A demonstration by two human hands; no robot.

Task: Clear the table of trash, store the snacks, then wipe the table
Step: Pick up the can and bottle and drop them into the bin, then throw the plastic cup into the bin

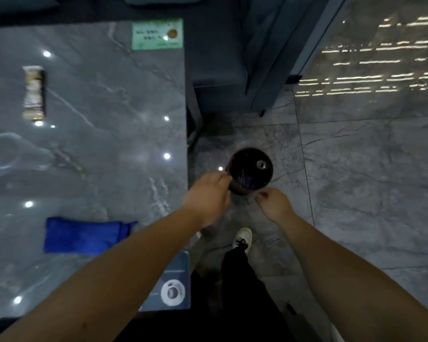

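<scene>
Head view, looking down past the table's right edge to the floor.

Nearest: both forearms reach forward and converge over the floor. Left hand (208, 197) is back-up, fingers curled together, fingertips at the near-left rim of the trash bin (251, 170); it appears to pinch the rim or liner, but motion blur prevents confirming the grip. Right hand (273, 202) hangs just short of the bin's near edge, fingers curled downward and bunched; whether it holds anything cannot be told.

A white shoe (242, 239) and a dark trouser leg show below the hands.

Bin: round, dark red wall, standing upright on the grey tiled floor (356, 181), just beside the table's right edge. Black liner inside; one small round pale object lies at the bottom, to the right.

Table (109, 144), grey marble top. Near right corner: blue-grey box (181, 267) with a white ring on it. Blue cloth (84, 236) lies flat, long axis left to right. Farther left, a clear glass, faint. Beyond it, a snack packet (34, 92), long axis running near to far. Far right corner: a green card (157, 34).
</scene>
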